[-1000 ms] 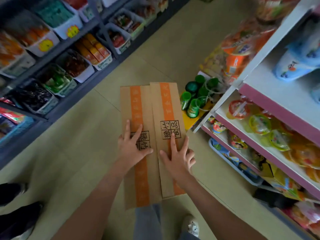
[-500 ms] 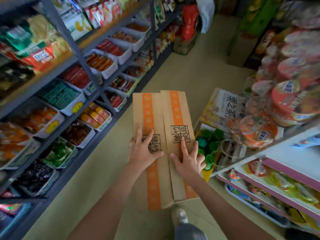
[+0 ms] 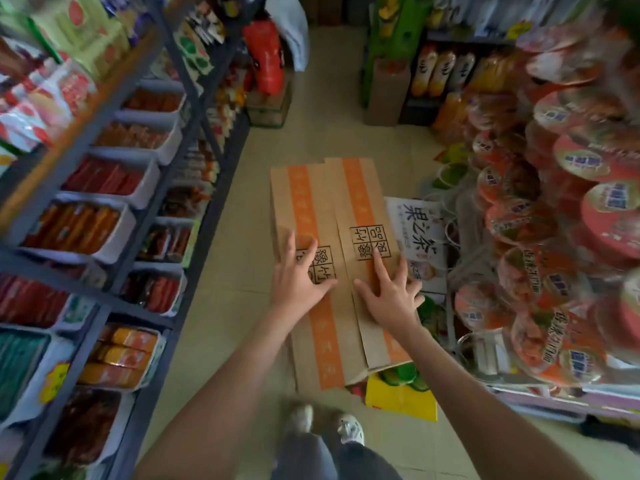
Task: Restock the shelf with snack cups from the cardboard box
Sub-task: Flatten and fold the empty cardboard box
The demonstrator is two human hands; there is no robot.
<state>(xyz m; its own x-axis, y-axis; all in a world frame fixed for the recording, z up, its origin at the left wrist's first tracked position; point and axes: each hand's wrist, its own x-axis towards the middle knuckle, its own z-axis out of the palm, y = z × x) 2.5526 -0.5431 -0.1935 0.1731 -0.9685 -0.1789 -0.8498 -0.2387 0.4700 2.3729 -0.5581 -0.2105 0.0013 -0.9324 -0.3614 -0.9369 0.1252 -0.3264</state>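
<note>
One cardboard box (image 3: 332, 209), two flaps closed, in the aisle beside the right shelf (image 3: 554, 401). Left hand (image 3: 299, 275) and right hand (image 3: 389, 294) lie flat, one per flap, fingers spread, grasping nothing. Snack cups (image 3: 540, 237) stacked on shelf: blurred, uncountable.

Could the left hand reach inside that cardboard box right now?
Probably not yet: the cardboard box has both top flaps folded shut, and the left hand and right hand lie flat on them. A flap must lift first.

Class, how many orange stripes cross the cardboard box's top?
2: one on the left flap under the left hand; one on the right flap under the right hand.
</note>
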